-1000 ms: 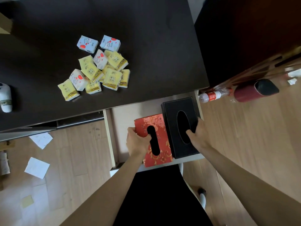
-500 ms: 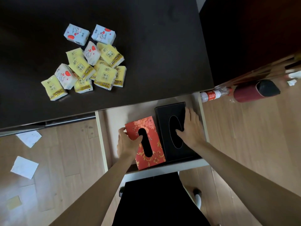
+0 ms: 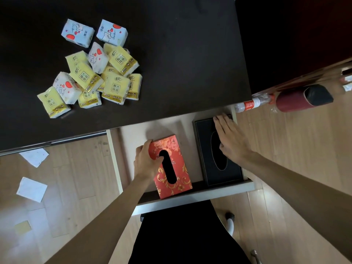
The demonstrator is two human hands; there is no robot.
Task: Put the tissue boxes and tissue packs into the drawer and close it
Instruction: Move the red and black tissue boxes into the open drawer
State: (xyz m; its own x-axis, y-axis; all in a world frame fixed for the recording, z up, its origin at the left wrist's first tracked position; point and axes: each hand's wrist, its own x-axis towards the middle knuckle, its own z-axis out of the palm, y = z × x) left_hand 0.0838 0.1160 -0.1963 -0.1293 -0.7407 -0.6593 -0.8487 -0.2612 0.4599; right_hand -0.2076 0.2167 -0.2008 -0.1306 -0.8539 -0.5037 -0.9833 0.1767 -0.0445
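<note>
The white drawer (image 3: 192,198) stands pulled out under the dark desk (image 3: 171,54). Inside it a red floral tissue box (image 3: 177,164) lies tilted in the middle, and my left hand (image 3: 145,161) grips its left edge with the thumb over the slot. A black tissue box (image 3: 207,159) lies along the drawer's right side. My right hand (image 3: 230,139) rests flat on top of it with fingers stretched out. Several yellow and white tissue packs (image 3: 95,73) lie in a heap on the desk's left part.
A red cylinder with a black end (image 3: 302,98) and a bottle (image 3: 251,104) lie on the wooden floor to the drawer's right. Loose paper sheets (image 3: 31,189) lie on the floor at left. My dark-clothed lap (image 3: 182,233) is just below the drawer front.
My right hand slid from the black box's slot up toward its far end and flattened. The black box sits deeper along the right wall. My left hand kept hold of the red box.
</note>
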